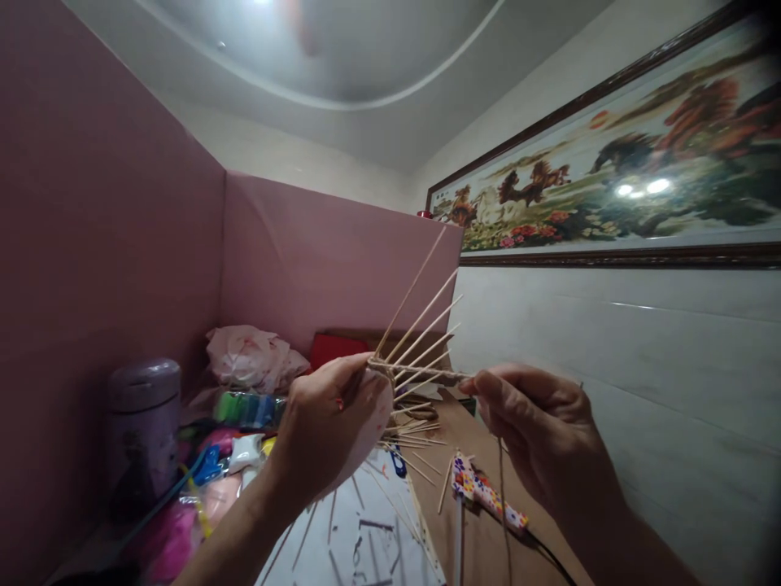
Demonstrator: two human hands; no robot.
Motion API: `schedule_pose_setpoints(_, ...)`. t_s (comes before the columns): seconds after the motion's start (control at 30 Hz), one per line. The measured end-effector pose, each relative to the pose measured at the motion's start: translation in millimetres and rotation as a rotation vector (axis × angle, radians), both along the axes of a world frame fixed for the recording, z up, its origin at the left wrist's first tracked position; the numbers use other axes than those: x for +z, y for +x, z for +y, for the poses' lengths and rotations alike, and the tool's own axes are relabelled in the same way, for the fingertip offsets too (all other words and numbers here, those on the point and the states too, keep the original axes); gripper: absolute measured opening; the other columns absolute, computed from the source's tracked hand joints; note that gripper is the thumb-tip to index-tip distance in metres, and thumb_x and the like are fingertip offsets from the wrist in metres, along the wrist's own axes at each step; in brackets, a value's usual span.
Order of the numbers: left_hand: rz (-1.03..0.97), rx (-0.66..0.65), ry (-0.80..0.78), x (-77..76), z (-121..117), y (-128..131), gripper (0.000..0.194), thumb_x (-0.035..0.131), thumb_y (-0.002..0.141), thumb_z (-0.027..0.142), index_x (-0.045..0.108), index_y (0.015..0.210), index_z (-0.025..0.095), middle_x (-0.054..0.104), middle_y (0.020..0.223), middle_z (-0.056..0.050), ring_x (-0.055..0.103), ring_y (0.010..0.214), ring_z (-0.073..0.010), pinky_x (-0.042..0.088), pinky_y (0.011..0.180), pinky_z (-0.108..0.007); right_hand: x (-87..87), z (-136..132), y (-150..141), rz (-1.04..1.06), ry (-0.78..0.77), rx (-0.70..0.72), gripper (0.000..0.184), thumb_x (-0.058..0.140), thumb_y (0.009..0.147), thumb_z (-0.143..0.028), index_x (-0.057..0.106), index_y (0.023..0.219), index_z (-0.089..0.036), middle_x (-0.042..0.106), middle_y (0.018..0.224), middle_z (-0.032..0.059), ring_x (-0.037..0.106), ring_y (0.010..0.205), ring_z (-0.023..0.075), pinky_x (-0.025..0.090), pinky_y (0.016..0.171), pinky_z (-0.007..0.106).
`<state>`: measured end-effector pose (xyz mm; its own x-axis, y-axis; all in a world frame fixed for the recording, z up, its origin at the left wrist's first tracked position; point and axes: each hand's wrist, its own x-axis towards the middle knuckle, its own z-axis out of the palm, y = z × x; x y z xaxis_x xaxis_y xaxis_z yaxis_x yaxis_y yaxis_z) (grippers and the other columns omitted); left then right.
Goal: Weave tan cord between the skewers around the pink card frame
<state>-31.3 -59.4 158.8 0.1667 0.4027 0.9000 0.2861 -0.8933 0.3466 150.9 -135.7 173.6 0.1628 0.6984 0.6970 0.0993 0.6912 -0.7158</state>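
My left hand (317, 419) is closed on the edge of a pale round disc (373, 423), with thin wooden sticks (428, 321) fanning out from its rim. A strand of twine (427, 370) runs taut from the disc's edge, across the bases of the sticks, to my right hand (540, 431). The fingers of that hand are pinched on the twine, and its loose tail (503, 505) hangs down below. Where the twine meets the disc, my left thumb presses close by, partly hiding the spot.
Loose sticks (421, 443) and a flower-patterned glue gun (485, 492) with a cable lie on the brown tabletop. Beneath my hands is a white marked sheet (359, 541). To the left stand a lilac flask (145, 431), colourful packets (247, 452) and a crumpled pink bag (253, 358).
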Motion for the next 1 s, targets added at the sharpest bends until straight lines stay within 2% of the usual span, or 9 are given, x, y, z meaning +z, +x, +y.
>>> schedule_pose_setpoints(0.2,0.166,-0.064,-0.082,-0.8,-2,3,0.021,0.050,0.078,0.022,0.062,0.096,0.022,0.066,0.082,0.000,0.057,0.070,-0.0108,0.043,0.063,-0.023,15.3,0,-8,0.035,0.060,0.011,0.010,0.063,0.073,-0.029,0.068,0.072,-0.021,0.031,0.042,-0.0065,0.025,0.041,0.0054,0.018,0.038,0.023)
schedule_pose_setpoints(0.3,0.203,-0.109,-0.153,0.3,-2,2,0.020,0.049,0.079,0.024,0.064,0.093,0.023,0.066,0.080,0.000,0.057,0.068,-0.0112,0.042,0.062,-0.024,19.0,2,-11,0.035,0.085,0.020,0.011,0.061,0.074,-0.029,0.067,0.073,-0.020,0.028,0.042,-0.0068,0.023,0.040,0.0053,0.016,0.038,0.023)
schedule_pose_setpoints(0.43,0.182,-0.144,-0.242,1.9,0,-1,0.021,0.049,0.079,0.023,0.065,0.093,0.023,0.066,0.074,0.001,0.055,0.063,-0.0112,0.041,0.057,-0.023,15.0,6,-10,0.034,0.079,0.028,0.011,0.060,0.075,-0.029,0.066,0.073,-0.021,0.027,0.043,-0.0067,0.022,0.041,0.0059,0.016,0.038,0.023)
schedule_pose_setpoints(0.6,0.083,-0.185,-0.334,0.8,1,-5,0.032,0.054,0.074,0.023,0.059,0.107,0.022,0.066,0.072,0.000,0.057,0.062,-0.0125,0.042,0.055,-0.023,13.6,9,-6,0.061,0.111,0.024,0.009,0.060,0.075,-0.027,0.066,0.073,-0.021,0.030,0.043,-0.0064,0.022,0.041,0.0055,0.016,0.037,0.023)
schedule_pose_setpoints(0.77,0.142,-0.170,-0.361,0.3,-3,-4,0.018,0.054,0.075,0.024,0.063,0.091,0.024,0.065,0.076,0.001,0.057,0.066,-0.0125,0.043,0.058,-0.024,27.5,12,-7,0.042,0.107,-0.037,0.009,0.063,0.073,-0.027,0.067,0.075,-0.020,0.035,0.044,-0.0054,0.027,0.042,0.0056,0.018,0.037,0.022)
schedule_pose_setpoints(0.83,0.173,-0.163,-0.360,1.1,-5,-3,0.016,0.052,0.077,0.024,0.062,0.089,0.025,0.064,0.075,0.002,0.056,0.066,-0.0117,0.043,0.059,-0.024,37.4,16,-14,0.018,0.088,-0.002,0.011,0.063,0.073,-0.029,0.067,0.073,-0.019,0.036,0.044,-0.0055,0.027,0.041,0.0050,0.018,0.037,0.022)
schedule_pose_setpoints(1.0,0.185,-0.150,-0.359,-0.7,-6,0,0.020,0.052,0.075,0.021,0.061,0.093,0.026,0.064,0.076,0.002,0.056,0.068,-0.0125,0.043,0.061,-0.025,61.8,28,-38,-0.031,-0.006,0.215,0.017,0.062,0.073,-0.033,0.067,0.070,-0.017,0.034,0.042,-0.0074,0.022,0.037,0.0028,0.019,0.034,0.019)
